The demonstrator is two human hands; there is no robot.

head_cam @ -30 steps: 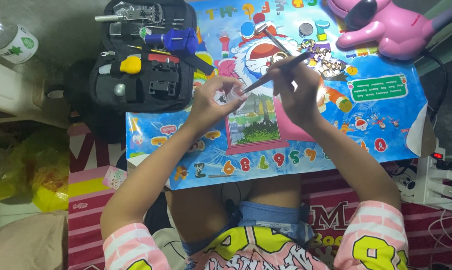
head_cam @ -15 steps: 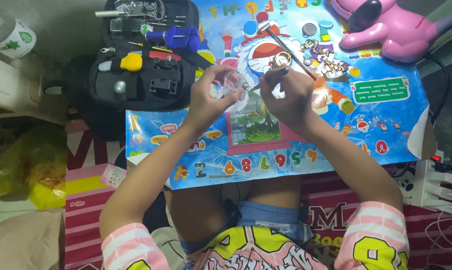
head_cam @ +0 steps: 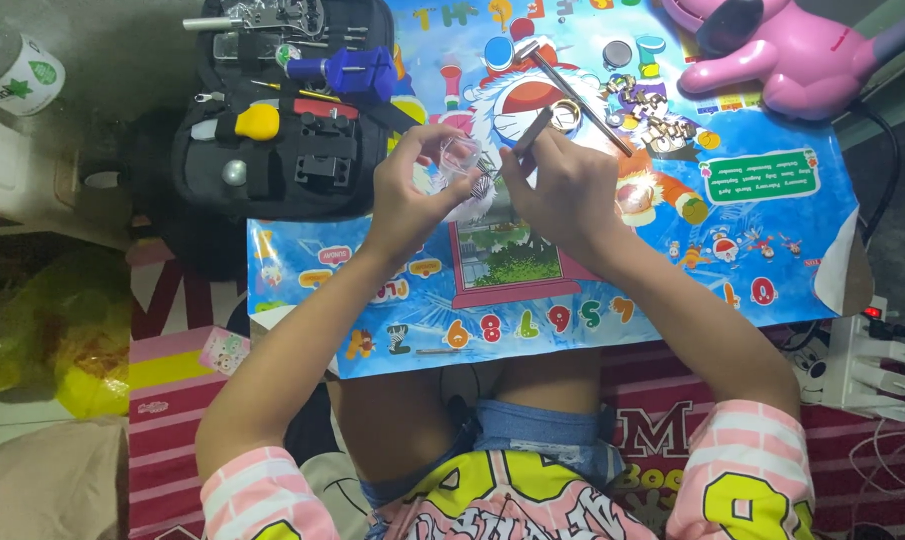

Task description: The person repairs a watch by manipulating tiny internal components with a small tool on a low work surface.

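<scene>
**Two-Handed Work on a Small Clear Part Above the Bench**

**Position.** The left hand (head_cam: pixel 413 190) is closed around a small clear part (head_cam: pixel 460 152), pinched between thumb and fingertips just above the cartoon-printed bench (head_cam: pixel 773 250). What the part is cannot be told; it is half hidden by the fingers. The right hand (head_cam: pixel 563 185) is closed in a pen grip on a thin dark tool (head_cam: pixel 534 130), whose working end meets the left hand's fingertips. The contact point itself is hidden.

**Hazards (judged).**
- The clear part is small and held only by fingertips. Side pressure from the tool may flick it out of the pinch, and on the busy printed surface it would be hard to find.
- A slip of the tool tip may strike the left fingertips, which lie directly in its line.
- The right forearm lies near the loose metal link pieces (head_cam: pixel 653 115); a sweep may scatter them.
- The power strip (head_cam: pixel 853 365) with its cables sits at the bench's right edge, near the right elbow.

**Count.**
- Hands: two, both occupied.
- Open black tool case (head_cam: pixel 283 110): one, holding one blue tool (head_cam: pixel 348 70) and one yellow-handled tool (head_cam: pixel 253 122).
- Small hammer (head_cam: pixel 573 90): one, lying beside the links.
- Metal ring (head_cam: pixel 565 115): one.
- Pink plush toy (head_cam: pixel 783 50): one.
- White bottle (head_cam: pixel 18 70): one, well apart at far left.
</scene>
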